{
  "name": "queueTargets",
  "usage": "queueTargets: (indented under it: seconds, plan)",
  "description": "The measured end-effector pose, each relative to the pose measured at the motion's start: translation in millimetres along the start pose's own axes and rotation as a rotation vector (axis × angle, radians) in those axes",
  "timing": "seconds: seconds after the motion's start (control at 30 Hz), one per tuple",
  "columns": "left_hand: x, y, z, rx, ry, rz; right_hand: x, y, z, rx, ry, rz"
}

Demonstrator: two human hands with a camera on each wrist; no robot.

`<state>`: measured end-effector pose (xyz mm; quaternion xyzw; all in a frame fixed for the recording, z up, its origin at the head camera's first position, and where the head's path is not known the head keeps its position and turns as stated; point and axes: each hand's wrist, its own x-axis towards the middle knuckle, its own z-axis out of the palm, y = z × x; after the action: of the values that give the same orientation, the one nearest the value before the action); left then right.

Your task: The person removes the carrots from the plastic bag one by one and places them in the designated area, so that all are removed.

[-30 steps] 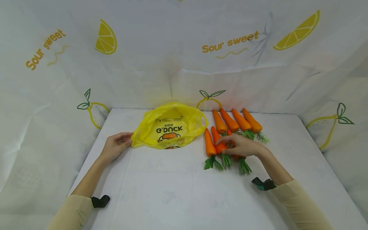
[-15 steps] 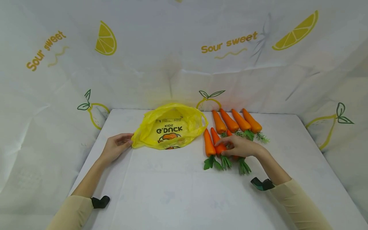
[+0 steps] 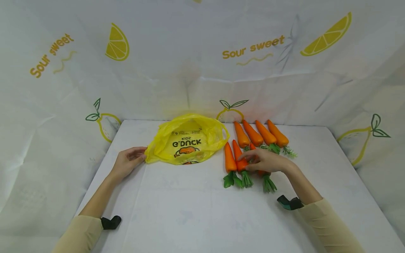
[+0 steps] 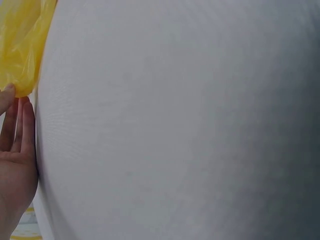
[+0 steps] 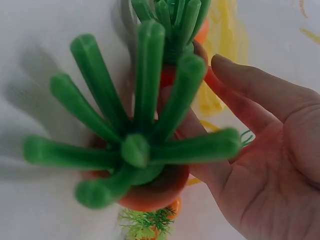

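A yellow plastic bag (image 3: pixel 186 138) with a printed duck lies mouth open on the white table. At its left corner my left hand (image 3: pixel 127 162) pinches the edge; the left wrist view shows the thumb (image 4: pixel 7 97) against the yellow film (image 4: pixel 22 60). Right of the bag, my right hand (image 3: pixel 267 161) holds an orange carrot (image 3: pixel 237 151) with stubby green stems between thumb and fingers. Touching that carrot on its left is another carrot (image 3: pixel 230 160) with leafy greens. A third carrot (image 3: pixel 265 174) lies partly hidden under the hand; its stems (image 5: pixel 137 150) loom large in the right wrist view.
Behind the right hand, several more carrots (image 3: pixel 253 133) lie in a row by the back wall, their greens toward me. A white cloth (image 3: pixel 202 52) with lemon prints hangs around the back and sides. The white table (image 3: pixel 190 211) stretches in front.
The carrot at my right hand has shifted slightly left at its stem end, up against the leftmost carrot, which has also edged left. The left hand and the bag stay put.
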<state>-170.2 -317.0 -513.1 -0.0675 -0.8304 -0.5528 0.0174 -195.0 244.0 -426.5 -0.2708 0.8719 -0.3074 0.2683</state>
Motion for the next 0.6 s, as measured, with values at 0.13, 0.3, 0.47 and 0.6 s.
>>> queueTargets:
  seconds: [0.13, 0.3, 0.47, 0.6]
  plan:
    - [0.4, 1.5, 0.1, 0.0, -0.002, -0.008, -4.1, -1, -4, -0.011, 0.032, -0.007]
    - [-0.4, 2.8, 0.0, 0.009, -0.008, -0.01, -9.7, -2, -10, -0.001, 0.079, -0.033]
    - [-1.5, 4.8, -0.5, 0.013, -0.016, -0.013, -20.1, -4, -21, 0.039, 0.153, -0.015]
    - [-2.2, 4.6, -3.8, 0.001, -0.023, -0.02, -30.3, -4, -32, 0.07, 0.256, 0.014]
